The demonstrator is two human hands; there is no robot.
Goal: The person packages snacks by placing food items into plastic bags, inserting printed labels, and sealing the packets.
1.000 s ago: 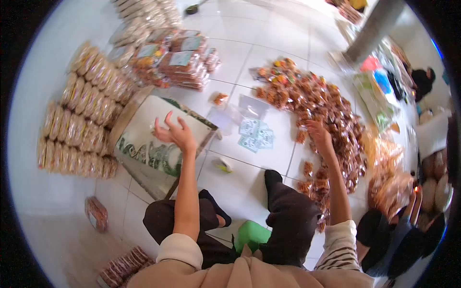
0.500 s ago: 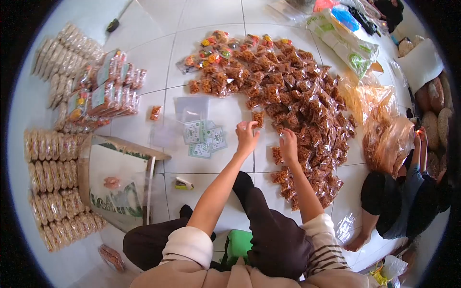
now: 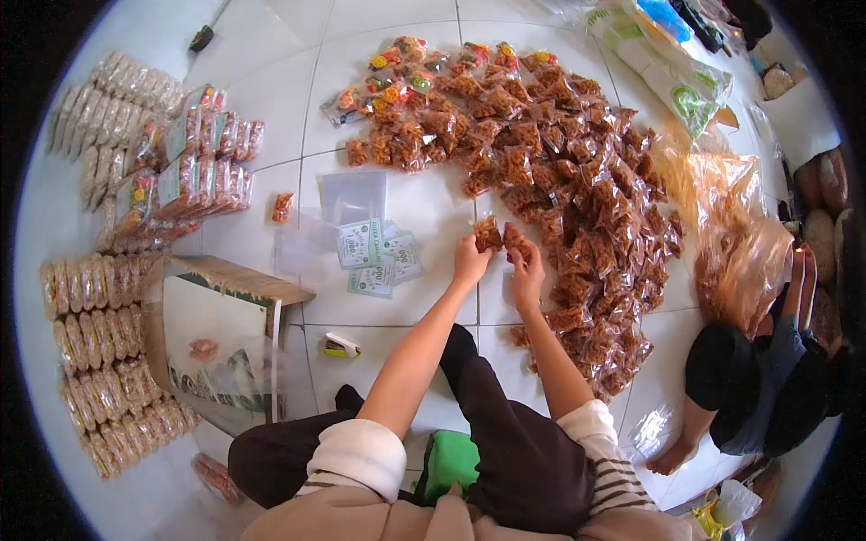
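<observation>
My left hand (image 3: 470, 261) is closed on the edge of a small clear packet of brown snacks (image 3: 487, 233). Close beside it, my right hand (image 3: 526, 278) grips a second snack packet (image 3: 519, 241). Both packets are held at the left edge of a large heap of similar snack packets (image 3: 586, 198). To the left of my hands, several printed paper labels (image 3: 360, 242) overlap on the floor, and clear plastic sleeves (image 3: 354, 196) lie just above them. A single snack packet (image 3: 282, 208) sits apart, farther left.
A stapler (image 3: 342, 345) lies before my legs, left of a green object (image 3: 451, 462). A wooden-edged box (image 3: 221, 338) and stacked packs (image 3: 104, 288) line the left. Right are a large orange plastic bag (image 3: 735, 243) and another person (image 3: 767, 379).
Both hands have taken hold of a snack packet each. My right hand has moved left, bringing its packet near the left one. The view has shifted slightly.
</observation>
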